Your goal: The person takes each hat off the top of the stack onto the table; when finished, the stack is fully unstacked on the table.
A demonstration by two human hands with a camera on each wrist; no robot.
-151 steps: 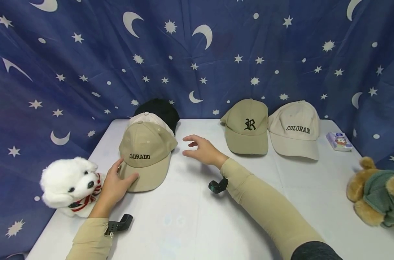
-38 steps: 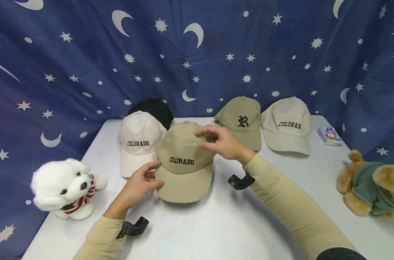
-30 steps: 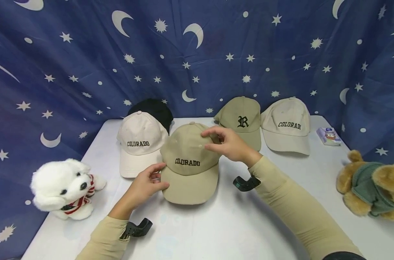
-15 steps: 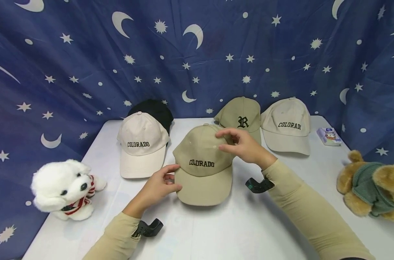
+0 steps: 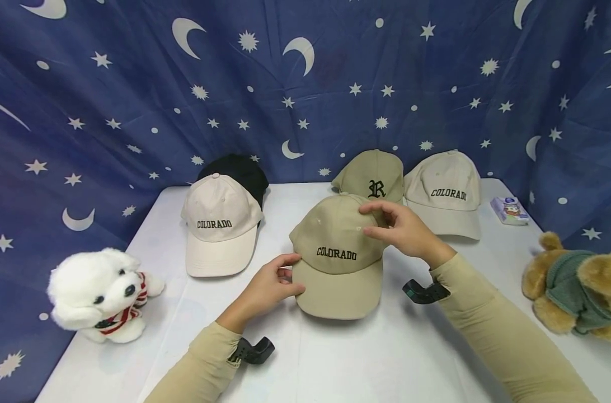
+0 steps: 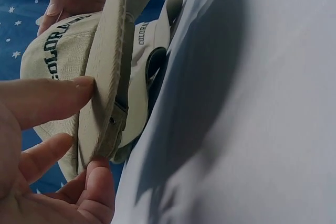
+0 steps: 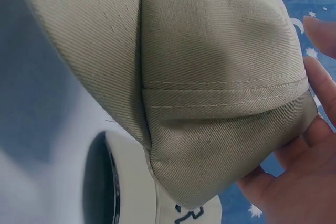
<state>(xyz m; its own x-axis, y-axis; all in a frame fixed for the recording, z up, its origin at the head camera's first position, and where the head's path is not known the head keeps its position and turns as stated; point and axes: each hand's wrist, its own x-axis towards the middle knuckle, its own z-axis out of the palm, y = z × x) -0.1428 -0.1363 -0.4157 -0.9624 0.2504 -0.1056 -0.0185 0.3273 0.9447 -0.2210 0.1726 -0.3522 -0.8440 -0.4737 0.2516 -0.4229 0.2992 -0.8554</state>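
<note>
A khaki baseball cap (image 5: 338, 246) lettered COLORADO hangs in both hands, brim toward me. My left hand (image 5: 265, 285) pinches the brim's left side. In the left wrist view its thumb (image 6: 58, 100) lies on top of the brim and other fingers are underneath. My right hand (image 5: 411, 232) holds the crown's right side. In the right wrist view its fingers (image 7: 320, 87) curl round the cap's back edge. Behind the held cap, partly hidden by it, is another khaki cap (image 5: 373, 173) with a black R. A cream COLORADO cap (image 5: 451, 190) stands beside that one.
At left, a pale COLORADO cap (image 5: 220, 229) sits before a black cap (image 5: 242, 168). A white plush dog (image 5: 99, 291) is at the left edge, a brown plush toy (image 5: 577, 291) at the right. A small purple packet (image 5: 510, 211) lies at the back right of the white table (image 5: 325, 364).
The held khaki cap has come off the pale cap at left and moved rightward, with both hands on it. The pale cap is now uncovered, and the R cap is partly covered.
</note>
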